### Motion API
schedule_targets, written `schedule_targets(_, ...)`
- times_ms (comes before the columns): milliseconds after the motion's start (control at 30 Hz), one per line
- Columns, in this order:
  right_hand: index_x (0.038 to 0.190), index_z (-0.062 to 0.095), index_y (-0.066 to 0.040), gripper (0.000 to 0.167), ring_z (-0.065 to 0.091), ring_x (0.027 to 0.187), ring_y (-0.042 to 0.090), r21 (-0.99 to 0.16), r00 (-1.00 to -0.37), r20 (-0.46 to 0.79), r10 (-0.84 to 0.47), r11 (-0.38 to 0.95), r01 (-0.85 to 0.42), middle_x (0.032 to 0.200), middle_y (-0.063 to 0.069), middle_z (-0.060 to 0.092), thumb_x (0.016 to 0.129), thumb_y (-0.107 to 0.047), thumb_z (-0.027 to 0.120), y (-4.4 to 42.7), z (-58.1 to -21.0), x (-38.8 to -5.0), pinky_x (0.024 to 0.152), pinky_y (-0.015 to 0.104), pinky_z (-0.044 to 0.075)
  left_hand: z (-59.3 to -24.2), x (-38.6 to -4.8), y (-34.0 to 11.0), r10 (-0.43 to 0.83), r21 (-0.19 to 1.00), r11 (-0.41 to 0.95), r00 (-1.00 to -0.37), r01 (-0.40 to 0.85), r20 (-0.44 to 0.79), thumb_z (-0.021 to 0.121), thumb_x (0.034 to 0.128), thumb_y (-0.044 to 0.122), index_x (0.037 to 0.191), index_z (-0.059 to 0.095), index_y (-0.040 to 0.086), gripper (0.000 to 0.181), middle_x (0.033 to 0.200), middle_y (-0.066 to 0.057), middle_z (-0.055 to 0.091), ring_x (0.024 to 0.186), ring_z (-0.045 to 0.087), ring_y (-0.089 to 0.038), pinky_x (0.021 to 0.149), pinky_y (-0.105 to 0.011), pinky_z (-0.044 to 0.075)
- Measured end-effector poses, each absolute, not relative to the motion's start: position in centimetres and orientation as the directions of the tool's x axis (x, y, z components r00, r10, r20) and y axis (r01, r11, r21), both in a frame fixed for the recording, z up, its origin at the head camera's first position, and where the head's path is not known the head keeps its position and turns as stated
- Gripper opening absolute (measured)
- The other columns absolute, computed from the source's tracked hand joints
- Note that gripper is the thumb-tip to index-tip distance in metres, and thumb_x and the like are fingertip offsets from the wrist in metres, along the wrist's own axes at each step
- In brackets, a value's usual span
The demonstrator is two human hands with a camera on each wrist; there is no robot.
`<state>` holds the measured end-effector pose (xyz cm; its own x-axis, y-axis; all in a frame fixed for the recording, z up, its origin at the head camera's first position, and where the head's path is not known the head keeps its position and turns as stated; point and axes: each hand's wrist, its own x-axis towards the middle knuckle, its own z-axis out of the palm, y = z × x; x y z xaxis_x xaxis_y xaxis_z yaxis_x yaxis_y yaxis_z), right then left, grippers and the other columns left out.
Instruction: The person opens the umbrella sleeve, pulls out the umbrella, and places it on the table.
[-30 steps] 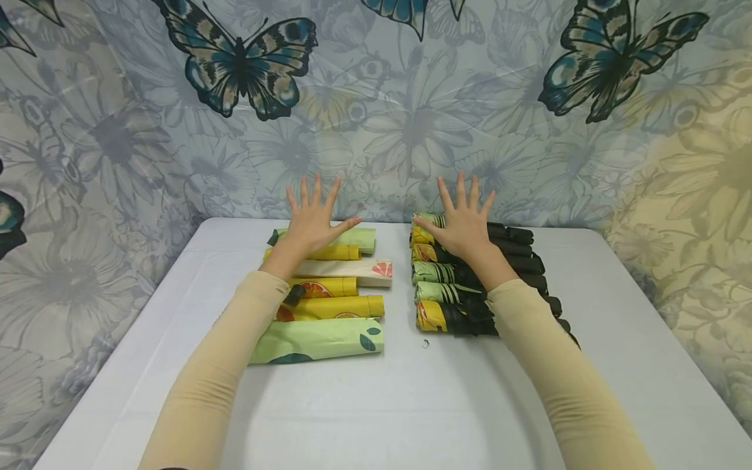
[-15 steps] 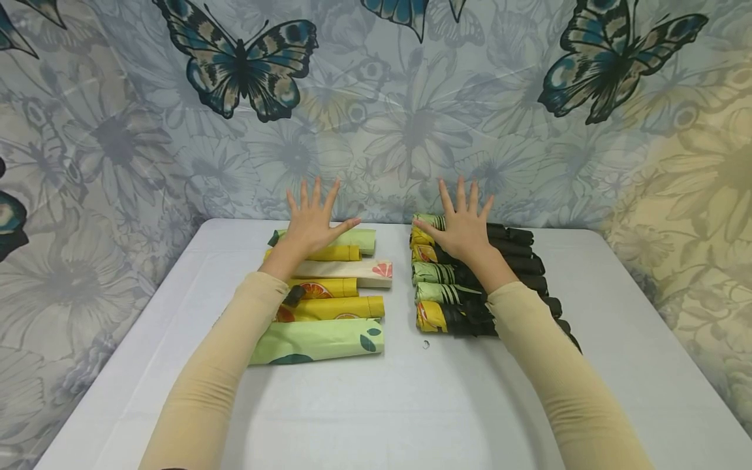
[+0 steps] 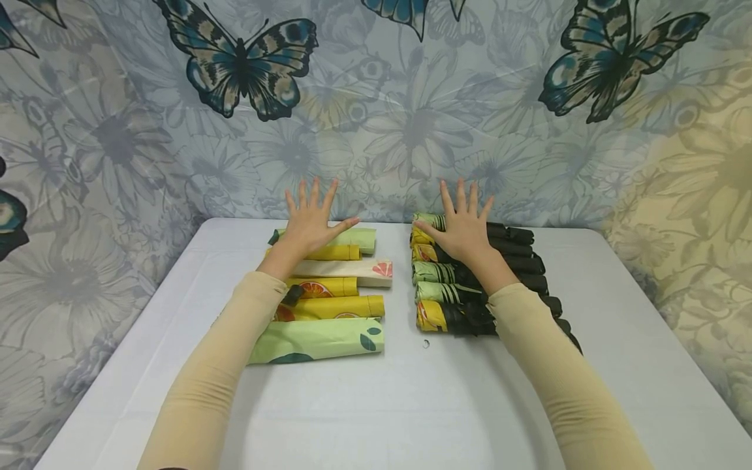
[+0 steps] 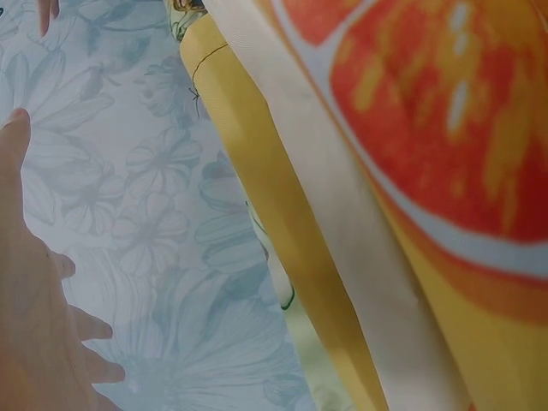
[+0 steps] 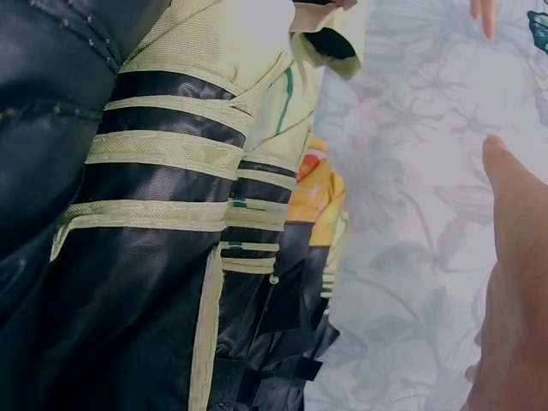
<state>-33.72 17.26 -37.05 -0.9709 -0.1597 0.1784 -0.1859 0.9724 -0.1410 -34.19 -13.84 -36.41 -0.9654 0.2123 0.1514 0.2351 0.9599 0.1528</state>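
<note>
Both hands are raised with fingers spread, holding nothing. My left hand (image 3: 310,225) hovers over the far end of a column of fabric sleeves: a light green sleeve (image 3: 335,338) in front, yellow sleeves (image 3: 352,307) with orange-slice prints, and a cream sleeve (image 3: 352,269). My right hand (image 3: 464,230) is above a row of rolled black bundles that look like folded umbrellas, among them a yellow-ended bundle (image 3: 433,316) and a green-ended bundle (image 3: 433,292). The right forearm hides part of that row. In the left wrist view a yellow sleeve (image 4: 265,180) lies close beside the hand.
Everything lies on a white-covered table (image 3: 376,411). A tiny ring-like bit (image 3: 425,344) sits near the front of the right row. Behind the table hangs a floral cloth (image 3: 405,150) with butterflies, which also runs along both sides.
</note>
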Motion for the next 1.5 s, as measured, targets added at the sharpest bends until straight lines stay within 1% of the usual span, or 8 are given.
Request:
schedule_targets(333,0.158,-0.008,-0.023,0.099,-0.009,0.150,0.045,-0.130,-0.966,0.200,-0.165,0.973,-0.193,0.164,0.019,-0.008,0.089,-0.074,0.043,17.2,-37.2,-33.6,0.115,0.072,-0.007,-36.4,-34.3,-13.8,0.210,0.160,0.960,-0.970,0.228,0.125,0.028,0.0859,0.083,0.158,-0.006,0.026,0.098,0.164,-0.020,-0.006,0.149,-0.010,-0.048,0.115,-0.071,-0.012)
schedule_targets(600,0.157,-0.012,-0.023,0.099,-0.012,0.150,0.044,-0.143,-0.971,0.173,-0.163,0.972,-0.189,0.164,0.019,-0.008,0.090,-0.072,0.043,17.4,-37.3,-33.3,0.115,0.071,-0.011,-36.3,-34.2,-13.5,0.209,0.129,0.966,-0.971,0.224,0.116,0.027,0.0861,0.084,0.158,-0.006,0.026,0.098,0.164,-0.021,-0.004,0.149,-0.008,-0.049,0.116,-0.071,-0.005)
schedule_targets(767,0.157,-0.011,-0.023,0.099,-0.009,0.150,0.044,-0.134,-0.971,0.175,-0.165,0.973,-0.189,0.164,0.019,-0.009,0.090,-0.073,0.042,17.5,-37.5,-33.3,0.114,0.071,-0.013,-36.3,-34.1,-13.5,0.210,0.136,0.965,-0.971,0.225,0.117,0.029,0.0868,0.082,0.158,-0.005,0.026,0.097,0.164,-0.021,-0.004,0.149,-0.008,-0.049,0.116,-0.071,-0.008)
schedule_targets(933,0.158,-0.008,-0.022,0.100,-0.006,0.151,0.044,-0.114,-0.968,0.190,-0.167,0.975,-0.191,0.164,0.019,-0.007,0.090,-0.073,0.044,17.6,-38.0,-33.2,0.115,0.072,-0.010,-36.4,-34.0,-13.6,0.212,0.153,0.961,-0.969,0.230,0.126,0.031,0.0877,0.081,0.158,-0.005,0.026,0.096,0.164,-0.022,-0.003,0.149,-0.008,-0.049,0.115,-0.071,-0.011)
schedule_targets(1033,0.157,-0.011,-0.023,0.100,-0.007,0.151,0.043,-0.109,-0.967,0.188,-0.169,0.975,-0.192,0.164,0.019,-0.008,0.089,-0.073,0.043,17.6,-38.2,-33.1,0.115,0.072,-0.010,-36.6,-34.0,-13.7,0.219,0.146,0.961,-0.968,0.235,0.121,0.029,0.0869,0.082,0.158,-0.007,0.026,0.097,0.163,-0.022,-0.004,0.149,-0.009,-0.049,0.115,-0.071,-0.012)
schedule_targets(1133,0.158,-0.009,-0.022,0.100,-0.007,0.151,0.042,-0.106,-0.966,0.189,-0.174,0.975,-0.196,0.164,0.019,-0.008,0.090,-0.073,0.043,17.7,-38.3,-32.9,0.115,0.072,-0.009,-36.7,-34.0,-13.8,0.224,0.144,0.960,-0.968,0.239,0.109,0.028,0.0866,0.083,0.158,-0.008,0.026,0.098,0.163,-0.023,-0.005,0.149,-0.011,-0.048,0.115,-0.071,-0.012)
schedule_targets(1367,0.159,-0.004,-0.019,0.099,-0.005,0.152,0.042,-0.114,-0.964,0.189,-0.186,0.971,-0.209,0.164,0.019,-0.005,0.090,-0.072,0.044,17.7,-38.4,-32.5,0.115,0.072,-0.009,-36.7,-33.9,-13.6,0.224,0.122,0.965,-0.970,0.234,0.090,0.029,0.0884,0.081,0.159,-0.003,0.023,0.096,0.164,-0.022,0.000,0.151,-0.006,-0.044,0.118,-0.069,-0.005)
schedule_targets(1500,0.158,-0.006,-0.019,0.099,-0.004,0.151,0.042,-0.118,-0.964,0.185,-0.190,0.970,-0.213,0.164,0.019,-0.006,0.090,-0.072,0.044,17.7,-38.5,-32.3,0.115,0.072,-0.010,-36.7,-33.9,-13.5,0.228,0.118,0.964,-0.970,0.237,0.085,0.029,0.0889,0.080,0.159,-0.003,0.023,0.095,0.163,-0.023,0.002,0.151,-0.004,-0.044,0.118,-0.069,-0.005)
